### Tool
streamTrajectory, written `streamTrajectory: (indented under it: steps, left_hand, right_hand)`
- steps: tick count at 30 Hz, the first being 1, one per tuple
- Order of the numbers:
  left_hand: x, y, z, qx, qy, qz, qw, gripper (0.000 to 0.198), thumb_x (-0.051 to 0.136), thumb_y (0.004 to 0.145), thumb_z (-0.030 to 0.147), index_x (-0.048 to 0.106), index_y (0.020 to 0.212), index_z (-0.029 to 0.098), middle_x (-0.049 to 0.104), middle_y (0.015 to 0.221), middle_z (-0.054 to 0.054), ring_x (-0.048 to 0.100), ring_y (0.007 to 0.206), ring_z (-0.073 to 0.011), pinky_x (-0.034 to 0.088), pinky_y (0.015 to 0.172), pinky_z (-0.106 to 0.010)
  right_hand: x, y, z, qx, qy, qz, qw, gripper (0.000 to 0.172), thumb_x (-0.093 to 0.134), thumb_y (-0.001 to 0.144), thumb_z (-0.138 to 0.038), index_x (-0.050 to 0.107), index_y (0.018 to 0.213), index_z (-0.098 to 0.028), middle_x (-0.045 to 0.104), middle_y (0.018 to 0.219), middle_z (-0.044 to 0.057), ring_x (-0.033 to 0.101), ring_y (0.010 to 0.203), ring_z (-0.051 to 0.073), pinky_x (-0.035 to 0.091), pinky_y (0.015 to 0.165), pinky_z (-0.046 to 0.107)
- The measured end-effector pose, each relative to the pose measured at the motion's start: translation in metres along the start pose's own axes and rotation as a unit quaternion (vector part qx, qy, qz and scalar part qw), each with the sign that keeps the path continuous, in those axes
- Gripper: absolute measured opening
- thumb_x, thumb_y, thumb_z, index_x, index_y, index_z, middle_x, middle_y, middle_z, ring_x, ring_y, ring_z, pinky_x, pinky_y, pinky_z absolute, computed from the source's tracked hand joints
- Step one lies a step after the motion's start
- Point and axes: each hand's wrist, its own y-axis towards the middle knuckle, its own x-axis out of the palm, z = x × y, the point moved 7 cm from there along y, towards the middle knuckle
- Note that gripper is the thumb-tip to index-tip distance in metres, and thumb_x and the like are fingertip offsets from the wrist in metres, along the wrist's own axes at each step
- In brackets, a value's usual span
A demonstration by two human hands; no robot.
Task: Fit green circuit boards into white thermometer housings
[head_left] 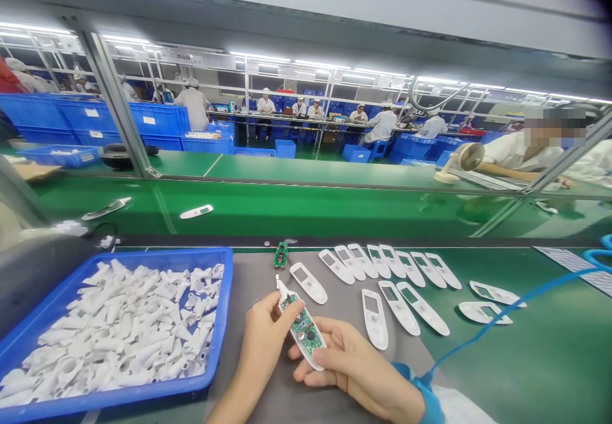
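The left hand (264, 342) and the right hand (356, 363) are together on a single white plastic device housing (304, 349), each closed on it and held low over a grey work mat (253, 290). The housing lies between them, its long axis running diagonally from upper left to lower right in the head view. Its narrow white tip (280, 285) points up and away past the left thumb, while its wide end sits toward the right hand's fingertips (319, 359). The left hand is nearer the tip; the right hand is nearer the wide end.

A green circuit board (301, 319) lies within the open housing, component side up, with round parts visible on it. Seating cannot be confirmed from this view, as fingers cover part of the edge.

A second green circuit board (280, 255) lies loose on the mat beyond the hands. Empty-looking white housing shells (373, 319) are laid out in rows to the right, on the mat and the green desk (535, 354). To the left, a blue plastic tray (143, 255) holds a heap of white moulded plastic pieces (119, 328). A blue cord (507, 306) runs from the right cuff (421, 393) across the desk.
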Motion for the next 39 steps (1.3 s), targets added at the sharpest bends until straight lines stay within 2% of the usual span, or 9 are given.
streamTrajectory:
  steps: [3,9,14,18,24,29,31,35,39]
  left_hand:
    - [-0.003,0.000,0.002,0.020,0.052,0.010,0.998,0.032,0.050,0.070,0.043,0.041,0.053,0.017,0.032,0.047,0.007,0.028,0.047,-0.0078,0.023,0.044,-0.019]
    - [-0.002,-0.002,0.008,0.038,0.048,0.005,0.998,0.030,0.051,0.070,0.042,0.040,0.055,0.018,0.032,0.047,0.007,0.027,0.047,-0.0080,0.023,0.044,-0.019]
    - [-0.002,-0.004,0.012,0.048,0.037,0.009,0.998,0.023,0.051,0.071,0.038,0.046,0.061,0.018,0.040,0.051,0.006,0.034,0.049,-0.0090,0.027,0.047,-0.018]
    - [-0.007,-0.005,0.011,0.025,0.034,0.051,0.998,0.023,0.054,0.068,0.039,0.045,0.061,0.019,0.046,0.051,0.005,0.041,0.047,-0.0101,0.031,0.047,-0.019]
    - [0.000,-0.004,0.004,-0.019,-0.082,0.036,0.996,0.025,0.058,0.064,0.039,0.045,0.070,0.019,0.053,0.061,0.003,0.055,0.053,-0.0140,0.042,0.047,-0.022]
    - [0.001,-0.001,-0.003,-0.032,-0.089,0.040,0.995,0.026,0.063,0.059,0.037,0.046,0.059,0.017,0.049,0.053,0.004,0.047,0.049,-0.0107,0.038,0.046,-0.020]
    - [0.000,0.000,-0.004,-0.033,-0.079,0.042,0.995,0.027,0.063,0.058,0.037,0.046,0.058,0.017,0.047,0.051,0.005,0.044,0.047,-0.0095,0.035,0.046,-0.020]
    - [0.003,-0.001,-0.002,-0.030,-0.073,0.033,0.996,0.026,0.062,0.059,0.038,0.047,0.059,0.016,0.047,0.052,0.004,0.043,0.049,-0.0097,0.035,0.048,-0.020]
    - [0.007,-0.004,0.001,-0.022,-0.073,0.017,0.997,0.025,0.062,0.059,0.035,0.047,0.058,0.016,0.047,0.051,0.005,0.044,0.049,-0.0097,0.035,0.047,-0.020]
  right_hand:
    - [0.001,0.000,0.002,-0.003,0.003,0.009,1.000,0.024,0.060,0.069,-0.018,0.055,0.091,-0.012,0.061,0.083,0.006,0.062,0.069,0.013,0.049,0.062,0.020]
    - [-0.003,0.000,0.003,-0.021,-0.005,0.035,0.999,0.026,0.063,0.067,-0.022,0.056,0.090,-0.012,0.061,0.075,0.005,0.061,0.061,0.013,0.048,0.058,0.022]
    - [0.000,0.000,-0.001,-0.028,-0.007,0.009,1.000,0.034,0.063,0.067,-0.021,0.053,0.099,-0.014,0.059,0.082,0.006,0.061,0.068,0.014,0.048,0.067,0.029]
    - [0.003,-0.001,-0.009,-0.052,0.034,-0.003,0.998,0.037,0.064,0.064,-0.017,0.053,0.099,-0.015,0.057,0.090,0.006,0.058,0.072,0.014,0.045,0.073,0.031]
    - [-0.012,0.005,-0.008,-0.074,0.076,0.070,0.992,0.022,0.062,0.065,-0.021,0.054,0.085,-0.014,0.056,0.080,0.003,0.054,0.061,0.010,0.046,0.065,0.027]
    - [-0.028,0.009,-0.004,-0.114,-0.028,0.159,0.980,0.054,0.071,0.054,-0.024,0.044,0.100,-0.020,0.056,0.077,-0.001,0.052,0.057,0.010,0.047,0.057,0.027]
    - [-0.032,0.009,-0.005,-0.130,-0.075,0.188,0.971,0.055,0.072,0.052,-0.026,0.044,0.099,-0.021,0.056,0.078,-0.001,0.051,0.057,0.011,0.046,0.054,0.026]
    - [-0.036,0.009,-0.009,-0.127,-0.136,0.201,0.962,0.041,0.063,0.062,-0.041,0.048,0.092,-0.017,0.055,0.057,-0.004,0.050,0.048,0.010,0.043,0.049,0.024]
    - [-0.042,0.008,-0.006,-0.091,-0.122,0.221,0.963,0.041,0.048,0.070,-0.055,0.050,0.078,-0.015,0.048,0.043,-0.005,0.047,0.039,0.009,0.040,0.045,0.022]
